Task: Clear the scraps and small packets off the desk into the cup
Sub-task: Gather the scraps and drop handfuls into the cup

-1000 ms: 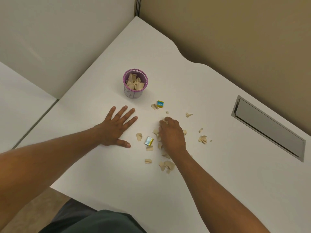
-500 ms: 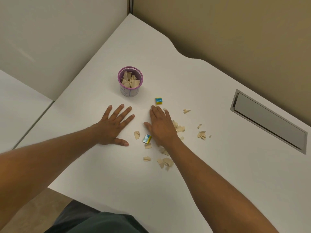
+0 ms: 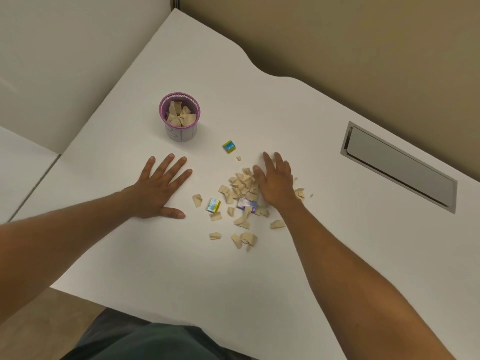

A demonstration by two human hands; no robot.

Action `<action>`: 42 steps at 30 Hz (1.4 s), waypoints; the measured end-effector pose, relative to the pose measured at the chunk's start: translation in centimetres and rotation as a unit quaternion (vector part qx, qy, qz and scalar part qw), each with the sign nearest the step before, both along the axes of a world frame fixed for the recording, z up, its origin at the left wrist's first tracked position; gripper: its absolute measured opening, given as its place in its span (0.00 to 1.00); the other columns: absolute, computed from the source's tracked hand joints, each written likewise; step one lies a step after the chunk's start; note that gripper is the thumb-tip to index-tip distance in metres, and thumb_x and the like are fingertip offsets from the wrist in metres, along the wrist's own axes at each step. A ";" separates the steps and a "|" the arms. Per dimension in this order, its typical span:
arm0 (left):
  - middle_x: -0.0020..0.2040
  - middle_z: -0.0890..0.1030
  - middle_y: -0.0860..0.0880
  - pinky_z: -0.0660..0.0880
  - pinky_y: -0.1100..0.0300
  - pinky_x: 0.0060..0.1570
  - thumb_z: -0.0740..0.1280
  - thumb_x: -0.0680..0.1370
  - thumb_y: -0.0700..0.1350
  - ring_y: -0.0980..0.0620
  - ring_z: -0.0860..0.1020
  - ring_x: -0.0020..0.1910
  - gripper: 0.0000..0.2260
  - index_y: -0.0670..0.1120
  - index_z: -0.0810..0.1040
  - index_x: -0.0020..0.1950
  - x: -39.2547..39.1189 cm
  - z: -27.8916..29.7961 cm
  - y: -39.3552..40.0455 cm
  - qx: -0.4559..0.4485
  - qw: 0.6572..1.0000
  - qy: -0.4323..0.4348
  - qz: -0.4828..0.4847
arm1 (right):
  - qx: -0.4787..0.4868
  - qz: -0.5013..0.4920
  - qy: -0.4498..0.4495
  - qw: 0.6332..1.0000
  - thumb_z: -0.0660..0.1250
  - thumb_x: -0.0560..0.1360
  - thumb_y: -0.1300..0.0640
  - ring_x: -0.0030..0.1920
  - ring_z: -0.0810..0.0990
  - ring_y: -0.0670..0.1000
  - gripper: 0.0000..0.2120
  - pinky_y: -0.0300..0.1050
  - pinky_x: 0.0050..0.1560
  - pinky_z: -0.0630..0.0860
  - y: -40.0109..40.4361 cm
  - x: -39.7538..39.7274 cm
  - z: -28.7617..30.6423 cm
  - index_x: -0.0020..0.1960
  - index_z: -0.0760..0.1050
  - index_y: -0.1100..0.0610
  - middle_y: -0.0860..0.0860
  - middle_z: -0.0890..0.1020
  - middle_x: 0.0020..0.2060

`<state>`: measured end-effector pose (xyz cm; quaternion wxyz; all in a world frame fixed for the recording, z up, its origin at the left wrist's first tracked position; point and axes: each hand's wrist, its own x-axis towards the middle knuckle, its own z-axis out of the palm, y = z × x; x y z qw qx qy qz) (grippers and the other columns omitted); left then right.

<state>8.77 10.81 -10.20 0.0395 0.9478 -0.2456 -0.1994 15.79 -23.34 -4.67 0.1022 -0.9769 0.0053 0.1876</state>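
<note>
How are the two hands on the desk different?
The left hand lies flat on bare white desk with fingers spread, touching no scraps. The right hand is tilted on its edge, fingers together, pressed against a heap of tan paper scraps. The left hand sits nearer the purple-rimmed cup. Both are open and hold nothing.

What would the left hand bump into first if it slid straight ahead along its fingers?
Probably the cup. The left hand lies flat on the desk, fingers pointing up and slightly right toward the cup's base, with only bare desk between. The outer fingers might just pass beside it.
</note>
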 end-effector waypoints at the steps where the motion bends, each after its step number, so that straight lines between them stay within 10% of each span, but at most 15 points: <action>1: 0.85 0.35 0.44 0.38 0.33 0.78 0.44 0.69 0.82 0.39 0.36 0.84 0.54 0.49 0.38 0.85 0.0 0.1 0.0 0.000 1.000 0.001 0.000 | -0.007 0.025 0.003 1.000 0.50 0.83 0.38 0.79 0.53 0.63 0.28 0.65 0.75 0.59 0.5 -0.3 -0.2 0.81 0.56 0.48 0.55 0.54 0.81; 7: 0.84 0.32 0.45 0.36 0.33 0.78 0.41 0.68 0.83 0.40 0.34 0.84 0.55 0.49 0.34 0.84 0.1 0.0 0.0 0.008 1.000 0.012 0.000 | -0.053 0.122 -0.011 0.991 0.55 0.78 0.30 0.78 0.56 0.61 0.34 0.62 0.71 0.66 4.3 -4.7 -0.9 0.79 0.58 0.45 0.54 0.56 0.80; 15: 0.85 0.36 0.45 0.39 0.32 0.79 0.43 0.69 0.83 0.39 0.37 0.84 0.55 0.49 0.38 0.85 0.0 0.0 0.0 0.001 1.000 0.001 -0.001 | -0.053 0.121 -0.039 0.990 0.65 0.75 0.68 0.63 0.71 0.57 0.23 0.46 0.45 0.75 6.3 -6.0 0.2 0.69 0.70 0.55 0.55 0.71 0.68; 21: 0.83 0.28 0.46 0.34 0.33 0.78 0.42 0.69 0.84 0.41 0.30 0.82 0.54 0.52 0.30 0.83 0.1 -0.2 0.1 0.006 1.000 0.020 0.001 | -0.018 0.138 -0.057 0.989 0.63 0.77 0.70 0.56 0.76 0.55 0.11 0.42 0.45 0.70 5.2 -4.2 0.2 0.54 0.80 0.60 0.55 0.79 0.54; 24: 0.82 0.27 0.46 0.33 0.33 0.78 0.42 0.70 0.84 0.41 0.28 0.82 0.54 0.52 0.29 0.82 0.1 -0.2 0.2 0.007 1.000 0.021 -0.002 | 0.049 0.055 -0.049 0.996 0.62 0.80 0.65 0.56 0.80 0.53 0.11 0.36 0.49 0.74 5.0 -3.5 0.6 0.58 0.81 0.61 0.55 0.82 0.56; 27: 0.82 0.26 0.46 0.33 0.33 0.78 0.43 0.70 0.84 0.40 0.27 0.81 0.53 0.52 0.28 0.82 0.1 -0.4 0.2 0.009 1.000 0.021 -0.006 | 0.175 -0.083 -0.034 0.981 0.66 0.79 0.62 0.45 0.82 0.50 0.11 0.26 0.33 0.70 5.6 -2.9 2.3 0.56 0.85 0.57 0.51 0.86 0.52; 34: 0.82 0.26 0.46 0.33 0.32 0.78 0.45 0.71 0.83 0.40 0.27 0.81 0.53 0.52 0.29 0.83 0.1 -0.6 0.2 -0.005 1.000 0.024 -0.005 | 0.333 -0.093 -0.023 0.938 0.72 0.73 0.56 0.36 0.82 0.45 0.08 0.39 0.38 0.78 11.8 1.6 8.5 0.50 0.87 0.51 0.45 0.86 0.38; 42: 0.81 0.24 0.45 0.32 0.32 0.77 0.46 0.72 0.83 0.39 0.25 0.80 0.52 0.52 0.25 0.81 0.1 -0.4 0.1 -0.006 0.999 0.034 -0.003 | 0.154 0.163 -0.078 0.971 0.67 0.77 0.61 0.53 0.83 0.55 0.11 0.42 0.50 0.77 21.0 9.1 9.7 0.57 0.85 0.55 0.54 0.85 0.54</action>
